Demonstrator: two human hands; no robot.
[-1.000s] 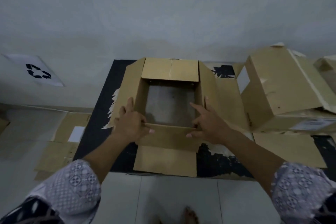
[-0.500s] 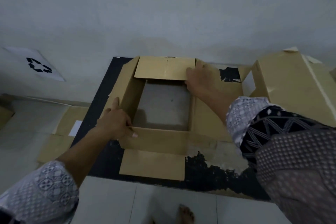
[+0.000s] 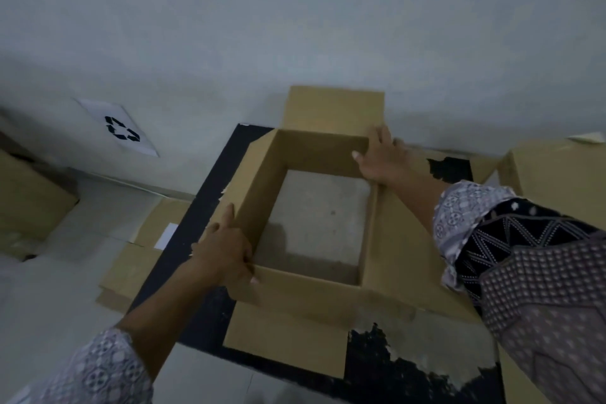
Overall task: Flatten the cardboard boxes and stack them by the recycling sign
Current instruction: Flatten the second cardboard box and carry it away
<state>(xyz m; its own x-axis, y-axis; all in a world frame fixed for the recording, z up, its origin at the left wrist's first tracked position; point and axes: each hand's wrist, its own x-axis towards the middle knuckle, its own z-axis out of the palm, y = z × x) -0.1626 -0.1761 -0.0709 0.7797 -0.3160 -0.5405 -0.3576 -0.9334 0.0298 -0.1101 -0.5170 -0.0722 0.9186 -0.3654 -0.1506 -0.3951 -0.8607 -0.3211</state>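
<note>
Black floor mat (image 3: pixel 242 147) carries the bottomless box (image 3: pixel 259 193). Its far flap (image 3: pixel 333 108) has risen. The left hand (image 3: pixel 226 252) and right hand (image 3: pixel 380 157) grip its lower-left and upper-right corners, seemingly ready to collapse it.

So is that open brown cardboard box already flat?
No, the brown cardboard box stands open as a hollow frame with upright walls.

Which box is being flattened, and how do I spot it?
Under the white wall lies a black mat. The box on it is held at opposite corners by left hand and right hand; unlike its neighbours, it is open top and bottom.
</note>
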